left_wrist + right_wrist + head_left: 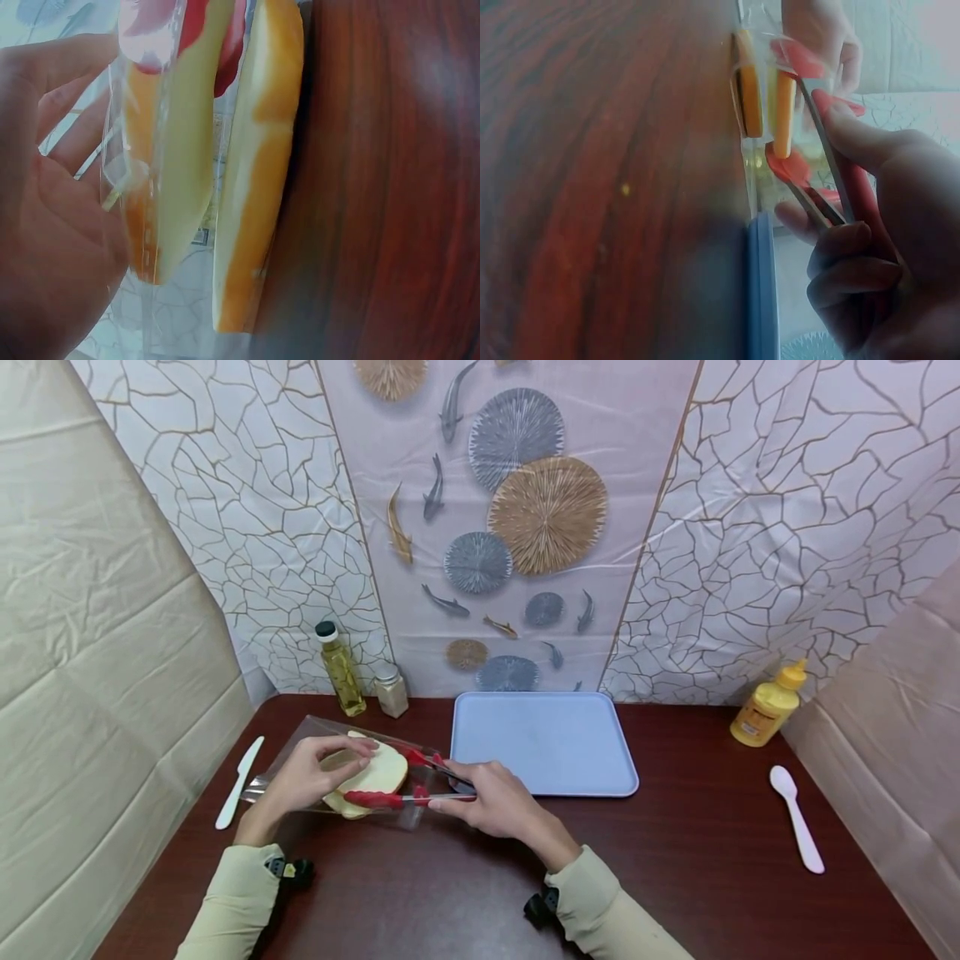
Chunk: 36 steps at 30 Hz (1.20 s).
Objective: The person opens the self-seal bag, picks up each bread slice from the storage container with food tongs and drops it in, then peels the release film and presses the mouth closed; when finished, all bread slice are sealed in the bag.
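While your left hand (pixel 311 777) curls its fingers over the clear bag (pixel 300 735) at lower left of the head view, pinning it to the table (pixel 675 860), your right hand (pixel 491 797) squeezes the red-tipped tongs (pixel 405 795). Their tips clamp the upper bread slice (pixel 378 770) inside that bag, just left of the blue tray (pixel 543 742).
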### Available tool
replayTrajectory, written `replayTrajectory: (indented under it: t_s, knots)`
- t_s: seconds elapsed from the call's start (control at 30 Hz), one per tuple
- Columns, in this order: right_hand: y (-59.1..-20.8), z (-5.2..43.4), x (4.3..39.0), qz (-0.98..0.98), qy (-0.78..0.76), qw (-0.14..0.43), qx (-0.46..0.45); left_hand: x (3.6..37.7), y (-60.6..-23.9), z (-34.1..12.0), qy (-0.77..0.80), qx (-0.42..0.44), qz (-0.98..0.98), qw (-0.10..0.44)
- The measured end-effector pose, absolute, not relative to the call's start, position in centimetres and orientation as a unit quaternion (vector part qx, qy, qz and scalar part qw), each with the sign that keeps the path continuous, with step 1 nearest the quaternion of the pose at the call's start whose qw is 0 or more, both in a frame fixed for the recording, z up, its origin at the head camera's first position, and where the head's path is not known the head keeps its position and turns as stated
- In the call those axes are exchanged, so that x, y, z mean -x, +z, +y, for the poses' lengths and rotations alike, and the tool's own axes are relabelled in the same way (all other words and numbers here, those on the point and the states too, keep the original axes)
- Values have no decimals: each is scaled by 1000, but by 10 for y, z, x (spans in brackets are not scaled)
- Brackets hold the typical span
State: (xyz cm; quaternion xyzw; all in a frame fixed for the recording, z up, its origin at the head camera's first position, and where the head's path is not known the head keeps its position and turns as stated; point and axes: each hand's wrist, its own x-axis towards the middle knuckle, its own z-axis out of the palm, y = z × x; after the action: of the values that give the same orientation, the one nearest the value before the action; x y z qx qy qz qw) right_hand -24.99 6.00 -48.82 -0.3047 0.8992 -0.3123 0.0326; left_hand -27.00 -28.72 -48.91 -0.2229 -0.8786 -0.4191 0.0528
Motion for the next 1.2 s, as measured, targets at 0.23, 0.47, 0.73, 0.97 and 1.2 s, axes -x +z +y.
replayTrajectory:
  t_s: [0.23, 0.47, 0.73, 0.97, 1.2]
  knots:
    - [-489, 50, 244, 903, -298, 7, 311, 270, -487, -281, -436, 235, -867, 47]
    - [-490, 45, 240, 904, -301, -14, 303, 271, -488, -271, -441, 240, -864, 44]
    - [-490, 54, 241, 894, -337, 17, 293, 272, -504, -274, -453, 246, -857, 8]
    - [-485, 81, 242, 892, -347, 33, 288, 275, -506, -276, -470, 249, -847, 6]
    - [-489, 132, 243, 879, -382, 9, 285, 276, -509, -276, -439, 210, -872, 49]
